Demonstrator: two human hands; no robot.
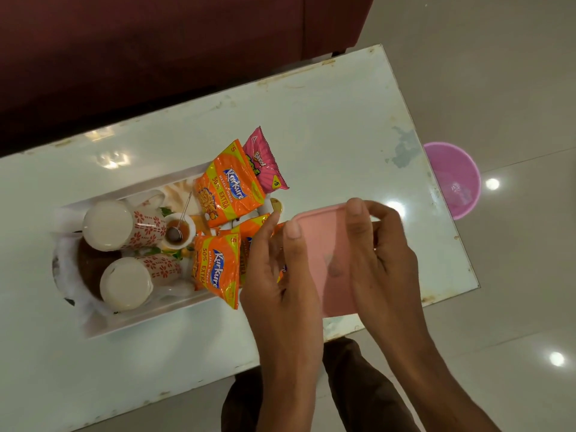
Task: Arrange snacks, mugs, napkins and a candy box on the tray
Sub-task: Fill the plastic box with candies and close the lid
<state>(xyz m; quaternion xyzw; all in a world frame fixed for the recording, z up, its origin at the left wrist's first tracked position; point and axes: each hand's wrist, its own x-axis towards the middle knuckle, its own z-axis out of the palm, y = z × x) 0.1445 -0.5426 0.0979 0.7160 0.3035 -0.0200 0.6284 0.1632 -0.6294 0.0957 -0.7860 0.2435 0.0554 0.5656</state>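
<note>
Gripping the pink box (324, 260) between both hands (330, 269).

The tray (149, 322) lies on the bench (327, 126), to my left. In its left end two mugs (107, 226) lie on their sides, one behind the other, with a small bowl (180, 232) holding a spoon (184, 213) just to their right. Snack packets (229, 185) fill the tray's right end and overhang its rim. I hold the box (324, 260) in both hands just right of the tray; my left hand (280, 275) is between them and my right hand (380, 263) is on the box's far side. A bin (452, 179) stands on the floor beyond the bench's right end.
</note>
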